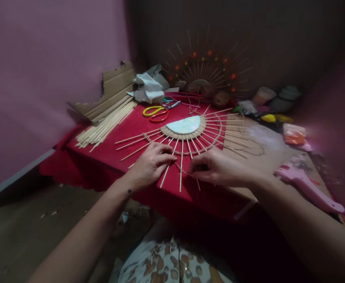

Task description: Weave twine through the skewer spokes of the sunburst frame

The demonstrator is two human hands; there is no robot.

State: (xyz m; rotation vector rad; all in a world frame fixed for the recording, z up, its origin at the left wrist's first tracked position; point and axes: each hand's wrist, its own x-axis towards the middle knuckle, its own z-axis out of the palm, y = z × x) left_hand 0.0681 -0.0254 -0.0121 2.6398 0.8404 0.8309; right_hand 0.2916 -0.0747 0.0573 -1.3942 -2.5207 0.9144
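Observation:
A half-round craft piece lies on the red cloth, with a pale blue centre (184,125), a band of wound twine (187,135) and thin wooden sticks (181,173) fanning outward. A strand of twine (181,169) runs through the sticks in an arc, and its loose part leads to my right hand. My left hand (157,161) rests over the near-left sticks, its fingers closed at a stick and the twine. Across from it, my right hand (212,167) pinches the twine between thumb and fingers above the near sticks.
Scissors (160,112) with yellow and red handles lie behind the piece. A bundle of sticks (107,124) and torn cardboard (113,90) sit at left. A pink glue gun (309,182) lies at right. A finished flowered fan piece (203,65) leans at the back wall.

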